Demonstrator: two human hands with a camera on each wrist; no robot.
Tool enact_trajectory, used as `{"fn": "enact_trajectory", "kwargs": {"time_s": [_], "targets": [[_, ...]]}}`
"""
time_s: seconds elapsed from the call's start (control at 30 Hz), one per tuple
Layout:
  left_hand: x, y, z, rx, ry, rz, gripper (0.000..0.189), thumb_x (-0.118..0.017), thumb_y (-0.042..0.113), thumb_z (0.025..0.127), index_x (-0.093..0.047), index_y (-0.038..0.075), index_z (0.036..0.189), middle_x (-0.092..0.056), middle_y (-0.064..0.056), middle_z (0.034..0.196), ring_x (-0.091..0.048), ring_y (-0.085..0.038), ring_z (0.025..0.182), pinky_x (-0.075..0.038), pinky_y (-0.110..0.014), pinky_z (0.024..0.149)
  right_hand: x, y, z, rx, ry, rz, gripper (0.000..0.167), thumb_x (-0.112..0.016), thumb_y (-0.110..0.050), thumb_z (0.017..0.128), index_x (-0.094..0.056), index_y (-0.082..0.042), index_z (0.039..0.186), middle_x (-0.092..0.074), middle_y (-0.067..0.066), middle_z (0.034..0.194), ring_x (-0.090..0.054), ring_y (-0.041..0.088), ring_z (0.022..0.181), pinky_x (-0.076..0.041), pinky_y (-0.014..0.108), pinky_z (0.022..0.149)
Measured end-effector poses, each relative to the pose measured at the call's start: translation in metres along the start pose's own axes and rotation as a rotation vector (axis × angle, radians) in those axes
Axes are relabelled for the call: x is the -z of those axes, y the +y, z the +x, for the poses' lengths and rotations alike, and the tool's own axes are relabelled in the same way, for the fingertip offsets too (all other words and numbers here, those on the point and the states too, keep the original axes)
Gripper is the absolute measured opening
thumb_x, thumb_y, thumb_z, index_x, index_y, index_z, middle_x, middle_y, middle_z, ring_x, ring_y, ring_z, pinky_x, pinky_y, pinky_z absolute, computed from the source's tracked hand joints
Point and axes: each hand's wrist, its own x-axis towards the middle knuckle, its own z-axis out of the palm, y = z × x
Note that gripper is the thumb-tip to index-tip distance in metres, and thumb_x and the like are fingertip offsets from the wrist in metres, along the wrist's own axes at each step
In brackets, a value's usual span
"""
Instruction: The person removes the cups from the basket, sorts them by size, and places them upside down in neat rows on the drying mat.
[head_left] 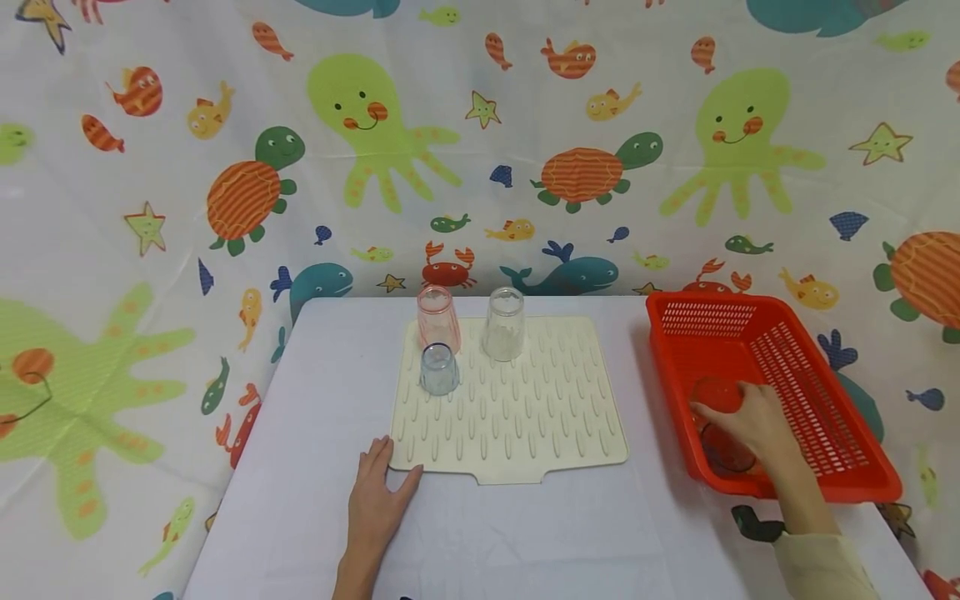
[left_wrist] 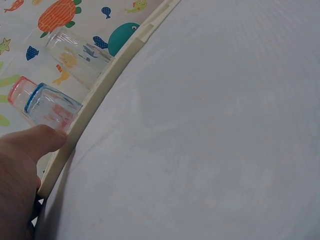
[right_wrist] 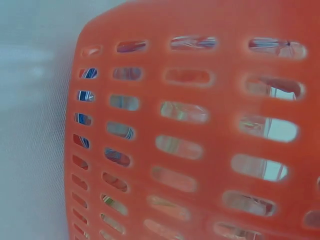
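My right hand (head_left: pixel 757 425) reaches down into a red plastic basket (head_left: pixel 776 317), thumb and fingers round a see-through drinking glass (head_left: pixel 716 393) that looks red against the basket. Below it in the basket lies another glass with a dark rim (head_left: pixel 727 454). In the right wrist view the slotted basket wall (right_wrist: pixel 145 90) hides the hand. My left hand (head_left: pixel 375 500) rests at the near left corner of a cream draining mat (head_left: pixel 540 417), its thumb at the mat's edge, fingers spread loosely. Upside down on the mat stand a pink glass (head_left: pixel 438 321), a clear glass (head_left: pixel 505 325) and a small blue-rimmed glass (head_left: pixel 439 371).
A white cloth covers the table (head_left: pixel 330 375). Behind it hangs a curtain (head_left: pixel 465 142) printed with sea animals. The basket stands at the table's right side, with a gap between it and the mat. A dark strap-like piece (head_left: pixel 756 525) shows by the right wrist.
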Motion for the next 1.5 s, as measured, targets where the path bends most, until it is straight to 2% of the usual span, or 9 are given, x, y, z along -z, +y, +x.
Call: {"fn": "enact_trajectory", "kwargs": {"time_s": [0.5,0.77,1.07,1.27,1.5], "targets": [[0.001,0.0,0.0,-0.009,0.007,0.001,0.075,-0.082,0.033,0.083,-0.053,-0.004,0.141,-0.051,-0.02,0.15,-0.04,-0.038,0.146,-0.028,-0.053,0.125,0.0,0.004,-0.002,0.024,-0.025,-0.056,0.112,-0.062,-0.07,0.085,-0.032,0.024,0.139,-0.035,0.044,0.131,-0.039,0.054,0.11,-0.053,0.071,0.086],[0.0,0.0,0.0,-0.019,0.014,-0.001,0.074,-0.082,0.034,0.083,-0.054,-0.005,0.14,-0.052,-0.019,0.149,-0.041,-0.037,0.146,-0.028,-0.052,0.125,0.0,0.003,-0.005,0.009,-0.026,-0.001,0.108,-0.064,-0.067,0.086,-0.032,0.022,0.14,-0.037,0.041,0.131,-0.038,0.053,0.112,-0.056,0.066,0.083],[0.0,0.001,-0.001,-0.031,0.028,-0.012,0.073,-0.082,0.033,0.082,-0.055,-0.005,0.139,-0.053,-0.019,0.148,-0.042,-0.037,0.145,-0.029,-0.052,0.125,0.011,-0.006,-0.009,0.017,0.079,0.064,0.104,-0.063,-0.065,0.088,-0.033,0.019,0.142,-0.039,0.04,0.135,-0.039,0.052,0.115,-0.054,0.07,0.085],[0.001,0.001,0.0,-0.028,0.025,-0.009,0.073,-0.082,0.033,0.083,-0.055,-0.005,0.139,-0.052,-0.019,0.149,-0.042,-0.036,0.145,-0.03,-0.053,0.124,0.02,-0.014,-0.015,0.014,0.105,0.097,0.104,-0.065,-0.063,0.087,-0.029,0.015,0.147,-0.038,0.038,0.137,-0.039,0.052,0.115,-0.056,0.068,0.08],[0.001,0.001,0.0,-0.015,0.023,-0.015,0.072,-0.081,0.033,0.083,-0.054,-0.005,0.139,-0.052,-0.019,0.149,-0.041,-0.037,0.145,-0.03,-0.054,0.124,0.028,-0.026,-0.02,0.064,0.156,0.104,0.1,-0.067,-0.059,0.088,-0.03,0.014,0.146,-0.039,0.037,0.137,-0.039,0.05,0.115,-0.055,0.068,0.081]]}}
